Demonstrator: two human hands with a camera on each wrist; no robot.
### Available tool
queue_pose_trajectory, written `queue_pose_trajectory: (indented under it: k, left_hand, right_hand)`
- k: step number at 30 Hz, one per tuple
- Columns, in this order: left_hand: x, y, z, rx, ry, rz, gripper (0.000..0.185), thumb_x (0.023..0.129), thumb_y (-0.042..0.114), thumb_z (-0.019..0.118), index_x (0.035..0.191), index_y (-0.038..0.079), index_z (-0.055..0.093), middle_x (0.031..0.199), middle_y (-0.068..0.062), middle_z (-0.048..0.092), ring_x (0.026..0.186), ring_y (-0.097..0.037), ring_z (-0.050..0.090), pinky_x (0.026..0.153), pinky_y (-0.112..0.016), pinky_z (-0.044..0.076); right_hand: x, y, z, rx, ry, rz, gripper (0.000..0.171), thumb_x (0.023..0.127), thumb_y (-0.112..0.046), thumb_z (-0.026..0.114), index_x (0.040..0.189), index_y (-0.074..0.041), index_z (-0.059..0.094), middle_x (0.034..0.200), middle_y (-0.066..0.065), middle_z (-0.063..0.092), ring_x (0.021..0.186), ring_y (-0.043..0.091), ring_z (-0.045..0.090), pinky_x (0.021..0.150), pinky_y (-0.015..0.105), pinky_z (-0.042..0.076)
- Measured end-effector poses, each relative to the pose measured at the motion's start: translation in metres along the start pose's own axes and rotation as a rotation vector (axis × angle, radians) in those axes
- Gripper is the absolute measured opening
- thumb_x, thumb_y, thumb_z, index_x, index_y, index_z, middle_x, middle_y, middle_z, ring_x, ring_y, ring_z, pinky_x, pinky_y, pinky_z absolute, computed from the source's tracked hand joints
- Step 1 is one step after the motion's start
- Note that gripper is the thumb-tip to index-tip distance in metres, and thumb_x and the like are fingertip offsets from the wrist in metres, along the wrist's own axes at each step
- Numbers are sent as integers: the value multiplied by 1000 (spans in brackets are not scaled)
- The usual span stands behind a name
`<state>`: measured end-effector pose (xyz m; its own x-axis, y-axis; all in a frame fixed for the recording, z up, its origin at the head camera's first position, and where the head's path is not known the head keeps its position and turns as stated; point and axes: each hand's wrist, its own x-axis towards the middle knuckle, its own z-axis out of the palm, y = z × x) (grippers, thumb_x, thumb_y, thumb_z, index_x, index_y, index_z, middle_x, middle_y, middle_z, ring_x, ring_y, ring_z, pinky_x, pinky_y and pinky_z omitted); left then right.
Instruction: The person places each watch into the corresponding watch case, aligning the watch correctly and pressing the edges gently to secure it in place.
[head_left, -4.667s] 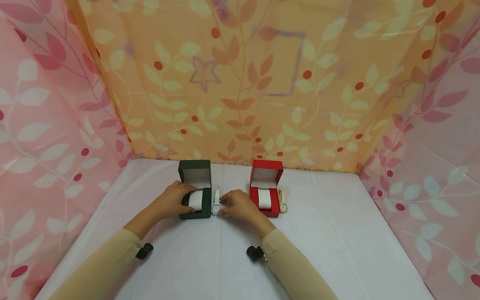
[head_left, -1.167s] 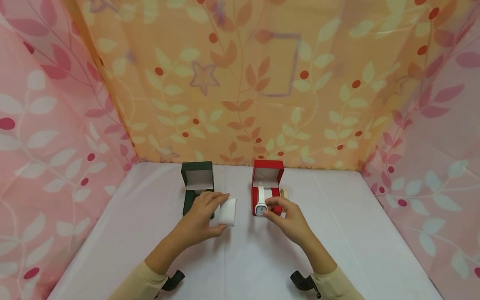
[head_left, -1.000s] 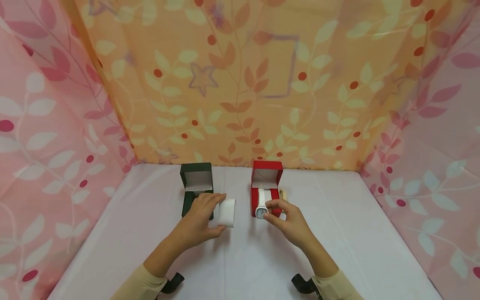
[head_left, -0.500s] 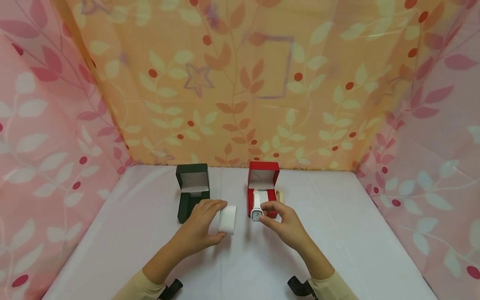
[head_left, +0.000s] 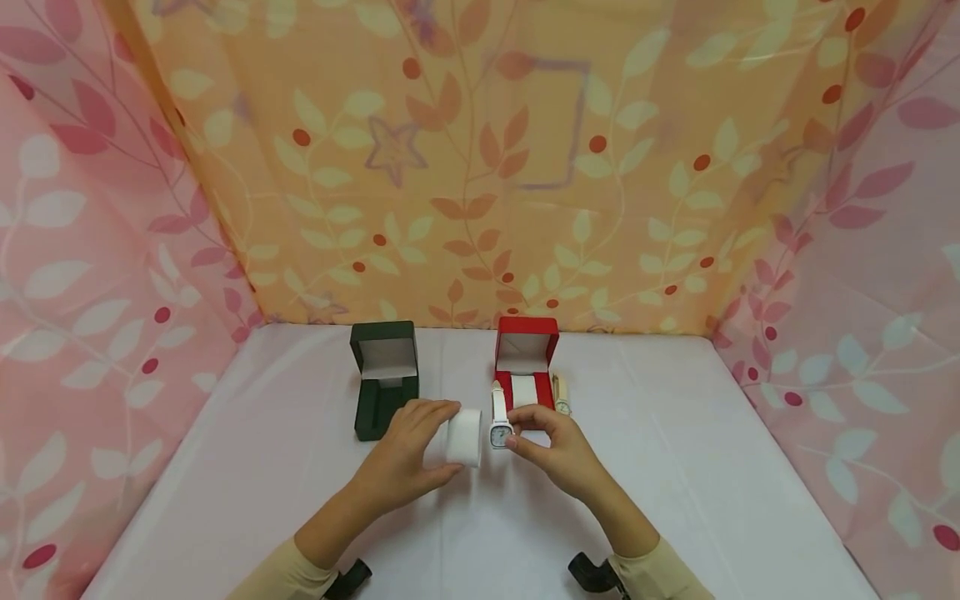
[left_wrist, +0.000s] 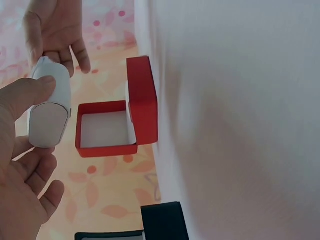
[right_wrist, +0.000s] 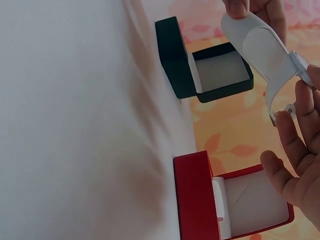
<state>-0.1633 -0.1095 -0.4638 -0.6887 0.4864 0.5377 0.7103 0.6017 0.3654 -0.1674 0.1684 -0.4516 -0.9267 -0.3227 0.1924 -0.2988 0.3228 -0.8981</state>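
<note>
In the head view my left hand (head_left: 401,454) pinches a white watch cushion (head_left: 467,437) by its two ends, above the table. Just right of it, my right hand (head_left: 561,450) holds a white wristwatch (head_left: 500,433) with a rounded square face between thumb and fingers. In the right wrist view the watch's strap (right_wrist: 281,82) hangs curved beside the cushion (right_wrist: 255,42); whether they touch I cannot tell. Behind my left hand stands the green watch box (head_left: 384,342), lid raised, its cushion slot bare. The red watch box (head_left: 527,333), lid raised, holds another white cushion (head_left: 523,389).
A cream and gold wristwatch (head_left: 562,396) lies against the right side of the red box. White cloth covers the table (head_left: 697,467). Patterned curtains (head_left: 480,167) enclose the back and both sides.
The cushion has come out of the green box in my left hand, and the white watch has been lifted off the table. Lately the watch moved left, away from the red box, towards the cushion.
</note>
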Motion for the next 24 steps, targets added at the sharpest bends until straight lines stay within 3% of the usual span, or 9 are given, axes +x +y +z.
queue_pose_trajectory:
  k: [4,8,14,21,24]
  left_hand:
    - [0,3,3,-13,-4,13,89,69,28,97,145,8,53,141,-1,60,126,-21,50,105,-49,44]
    - [-1,5,6,-2,13,17,90,68,29,97,145,10,54,140,0,60,127,-20,51,107,-49,44]
    - [-2,4,7,15,14,23,85,70,30,96,142,9,57,140,0,59,127,-20,51,108,-49,44]
    - [-2,3,8,41,21,70,82,71,31,95,140,7,58,141,-2,59,126,-21,51,105,-48,45]
    - [-1,4,8,47,19,80,82,71,32,95,140,7,58,141,-2,59,126,-21,51,104,-47,45]
  right_hand:
    - [0,1,3,33,-20,-4,26,90,-22,80,115,-18,73,103,-3,72,105,17,64,105,58,42]
    - [2,1,6,50,-35,-7,26,91,-22,79,115,-17,73,104,-3,72,106,17,64,106,62,40]
    - [2,0,7,75,-54,0,25,91,-21,78,116,-16,73,105,-1,72,106,19,64,106,63,39]
    - [2,-3,9,80,-83,11,26,93,-20,76,118,-13,73,107,1,73,107,19,64,104,49,44]
    - [1,-4,10,85,-84,23,27,93,-20,76,118,-13,73,107,1,73,107,18,64,105,49,44]
